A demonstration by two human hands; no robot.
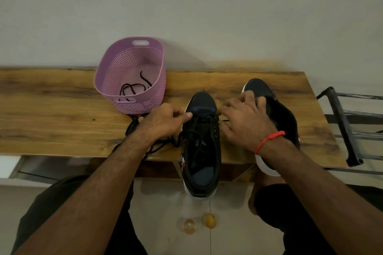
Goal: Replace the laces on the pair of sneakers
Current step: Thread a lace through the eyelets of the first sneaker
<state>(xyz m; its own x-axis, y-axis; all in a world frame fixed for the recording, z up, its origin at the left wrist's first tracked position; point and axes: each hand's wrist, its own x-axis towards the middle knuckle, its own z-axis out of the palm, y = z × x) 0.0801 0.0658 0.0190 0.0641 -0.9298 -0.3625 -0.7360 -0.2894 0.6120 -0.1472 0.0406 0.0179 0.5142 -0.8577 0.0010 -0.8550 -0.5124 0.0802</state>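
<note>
Two black sneakers with white soles stand on a wooden table (51, 109), toes pointing away from me. The near sneaker (202, 151) sits in the middle with a black lace (196, 124) threaded through its lowest eyelets. My left hand (163, 122) pinches that lace at the left side of the eyelets, and loose lace trails under my wrist. My right hand (246, 118) has its fingers curled at the right side of the eyelets; a short bit of lace shows by the fingertips. The second sneaker (277, 114) lies behind my right hand, partly hidden.
A purple perforated basket (116, 72) stands at the back of the table with a black lace (132, 89) coiled inside. A black metal frame (344, 122) sits off the table's right end. Two small yellow balls (199, 223) lie on the floor between my knees.
</note>
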